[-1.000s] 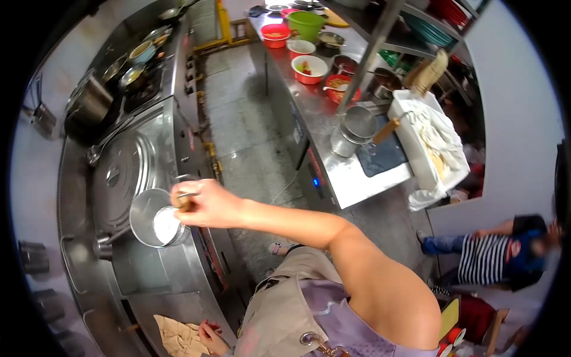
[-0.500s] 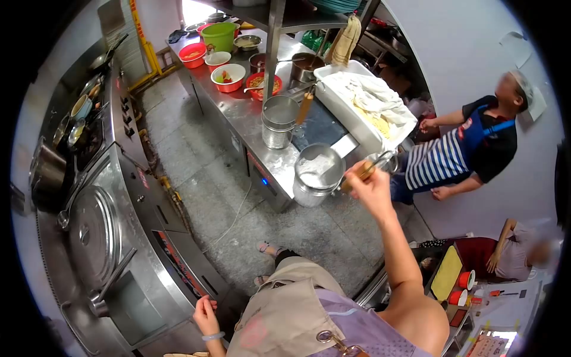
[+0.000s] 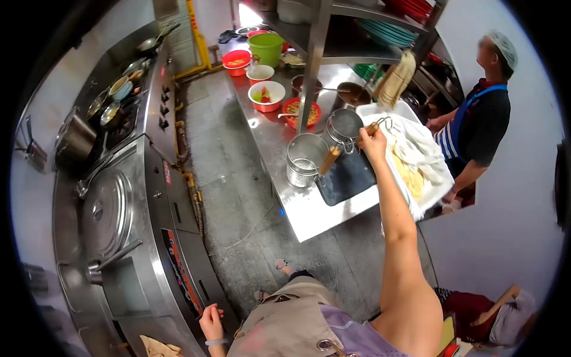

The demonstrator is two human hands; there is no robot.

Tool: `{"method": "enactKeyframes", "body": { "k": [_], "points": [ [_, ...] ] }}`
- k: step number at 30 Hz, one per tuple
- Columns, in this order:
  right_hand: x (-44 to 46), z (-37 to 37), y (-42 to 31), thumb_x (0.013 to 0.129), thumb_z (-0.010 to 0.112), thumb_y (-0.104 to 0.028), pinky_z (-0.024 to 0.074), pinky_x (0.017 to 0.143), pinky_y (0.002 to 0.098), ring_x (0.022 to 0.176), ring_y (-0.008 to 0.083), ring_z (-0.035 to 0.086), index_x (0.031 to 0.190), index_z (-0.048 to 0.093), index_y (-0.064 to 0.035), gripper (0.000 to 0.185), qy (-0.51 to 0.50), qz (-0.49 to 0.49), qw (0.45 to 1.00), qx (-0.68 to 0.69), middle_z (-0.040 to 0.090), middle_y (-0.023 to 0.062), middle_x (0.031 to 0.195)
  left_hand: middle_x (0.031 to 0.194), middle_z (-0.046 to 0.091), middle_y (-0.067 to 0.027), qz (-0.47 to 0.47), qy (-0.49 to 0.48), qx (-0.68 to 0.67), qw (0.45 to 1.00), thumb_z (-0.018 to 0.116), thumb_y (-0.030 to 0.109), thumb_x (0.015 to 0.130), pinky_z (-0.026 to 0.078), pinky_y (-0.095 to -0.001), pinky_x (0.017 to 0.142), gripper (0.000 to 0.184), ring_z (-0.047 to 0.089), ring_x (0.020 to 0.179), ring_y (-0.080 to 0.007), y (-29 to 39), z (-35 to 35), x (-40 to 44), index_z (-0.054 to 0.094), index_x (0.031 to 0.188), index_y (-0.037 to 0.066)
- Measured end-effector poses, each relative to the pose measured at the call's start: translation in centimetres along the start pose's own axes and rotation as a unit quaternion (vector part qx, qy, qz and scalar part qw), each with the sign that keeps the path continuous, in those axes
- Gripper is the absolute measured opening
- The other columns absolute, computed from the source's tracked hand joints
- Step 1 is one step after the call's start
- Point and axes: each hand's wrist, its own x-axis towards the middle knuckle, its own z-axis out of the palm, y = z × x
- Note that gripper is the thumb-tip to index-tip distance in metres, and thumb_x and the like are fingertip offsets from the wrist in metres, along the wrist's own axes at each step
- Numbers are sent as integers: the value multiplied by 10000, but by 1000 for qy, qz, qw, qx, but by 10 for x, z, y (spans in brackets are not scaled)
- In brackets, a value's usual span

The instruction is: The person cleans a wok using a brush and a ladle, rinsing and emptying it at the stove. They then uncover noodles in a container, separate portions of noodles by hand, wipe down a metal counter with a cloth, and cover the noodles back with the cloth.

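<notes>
My right hand (image 3: 373, 146) is closed around the wooden handle of a metal noodle strainer (image 3: 345, 126). That strainer's mesh basket is over the steel table, at the back of a dark flat slab (image 3: 347, 181); whether it rests on anything I cannot tell. A second noodle strainer (image 3: 305, 156) stands on the table to its left, its wooden handle leaning toward the slab. Low beside the cooker front, my left hand (image 3: 212, 322) hangs with its fingers loosely curled and nothing visible in them. A light band circles that wrist.
A white tub (image 3: 437, 193) holding cloth and yellow noodles stands right of the slab. Bowls, a green bucket (image 3: 265, 49) and a shelf post (image 3: 314, 71) are further back. The cooker (image 3: 156, 202) runs along the left. A co-worker (image 3: 485, 113) stands behind the tub; another person (image 3: 482, 315) is at lower right.
My right hand has carried the strainer from the table's front corner back to beside the slab's far edge. The view has shifted; my left hand still hangs by the cooker.
</notes>
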Motion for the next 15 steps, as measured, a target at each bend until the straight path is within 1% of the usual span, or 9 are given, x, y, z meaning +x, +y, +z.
{"method": "enactKeyframes", "body": {
  "k": [1,2,4,5,7,8,10,12,15],
  "points": [
    [7,1,4,788,647,-169,439,444,244,489,107,552,855,564,-22,182,-10,13,1000,-16,592,39,664,697,616,-37,14,-7,17,1000,482,178,920,410,-215,499,223,542,594,-76,14,8,-3,599,965,-5],
    [9,2,3,788,647,-169,439,444,244,489,107,552,855,564,-22,182,-18,10,1000,-12,592,39,664,697,616,-37,11,1,15,1000,482,178,920,410,-215,499,223,542,594,-76,23,17,-5,599,965,-5],
    [8,-5,4,786,661,-183,445,450,239,537,116,574,933,540,-21,250,-65,26,997,40,609,51,758,689,636,-83,20,-12,8,1000,487,117,900,465,-240,570,207,583,616,-103,38,31,-9,609,939,-46],
    [6,-12,7,786,673,-197,457,470,232,620,120,596,1050,522,-26,349,-106,9,994,27,614,70,844,707,634,-71,21,-29,5,999,489,120,902,462,-233,577,203,576,622,-100,44,38,-9,606,954,-37],
    [-17,-27,5,789,672,-196,462,484,234,655,118,599,1089,517,-24,379,-88,-8,995,42,615,76,865,720,631,-63,23,-56,-23,998,490,122,903,461,-230,581,200,573,631,-99,46,54,-7,602,965,-33],
    [-36,-46,1,792,671,-195,468,497,236,690,117,603,1127,513,-21,409,-62,-27,996,52,617,82,886,732,628,-56,25,-90,-53,994,492,123,905,460,-227,586,198,569,640,-98,51,61,-2,598,976,-29],
    [-83,-93,2,815,646,-182,471,518,233,723,119,605,1192,479,-11,447,-90,10,989,114,618,97,943,766,622,-54,14,-149,-68,986,518,98,891,463,-222,634,180,566,678,-94,52,83,9,580,1001,-32],
    [-130,-145,0,846,603,-156,451,512,209,680,117,609,1118,537,0,320,-68,80,991,80,636,77,883,804,637,-58,78,-248,-72,963,526,146,895,467,-216,616,214,596,708,-105,34,118,20,578,1027,-15],
    [-165,-234,43,854,588,-160,451,503,208,651,102,602,1051,573,-18,244,71,145,986,37,636,64,830,931,632,-76,28,-434,-90,896,571,103,864,472,-259,768,298,593,866,-131,74,183,3,519,1137,-7]
  ]
}}
